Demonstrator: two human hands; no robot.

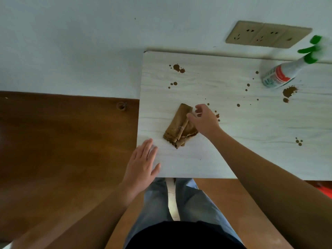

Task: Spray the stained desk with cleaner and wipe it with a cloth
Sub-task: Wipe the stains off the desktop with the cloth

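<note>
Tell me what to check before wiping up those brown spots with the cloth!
1. Cloth within reach: ok. The cloth lies folded on the desk, partly under the right hand.
2. Firm hold on it: cannot tell. The right hand touches its edge with curled fingers.
3. Desk steadied: ok. The left hand rests flat on the near corner.
4. Cleaner sprayed on: cannot tell. No wet patch shows.
5. Desk clean: not ok. Brown stains dot it on both sides.
6. Spray bottle out of the way: not ok. It stands right beside the big stain.
</note>
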